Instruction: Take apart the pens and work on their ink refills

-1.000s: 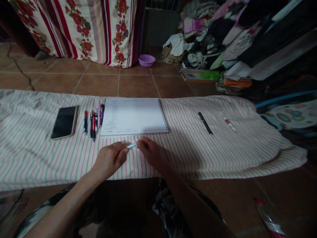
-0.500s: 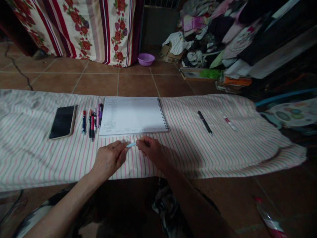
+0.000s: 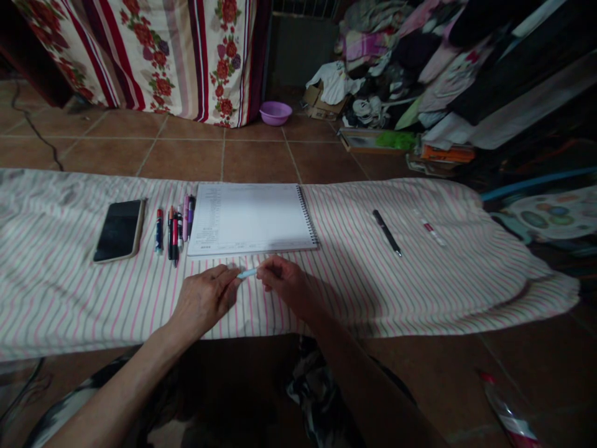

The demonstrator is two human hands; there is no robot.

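Between my hands is a light blue pen (image 3: 247,273), held level just in front of the notebook. My left hand (image 3: 205,297) pinches its left end, and my right hand (image 3: 285,281) is closed on its right end; the fingers hide both tips. Just beyond lies a spiral notebook (image 3: 259,214), open at a mostly blank page with a printed column on the left and wire rings on the right. Several pens (image 3: 175,230) lie in a row at the notebook's left side.
A striped cloth (image 3: 336,292) covers the low table. On it, a phone (image 3: 119,230) lies at left; a black pen (image 3: 387,233) and a white-and-red pen (image 3: 431,230) lie at right. Beyond are a purple basin (image 3: 275,113) and piled clothes. A bottle (image 3: 508,410) lies on the floor.
The view has shifted very slightly. Both hands keep their hold on the light blue pen, with only a tiny movement of the right fingers.
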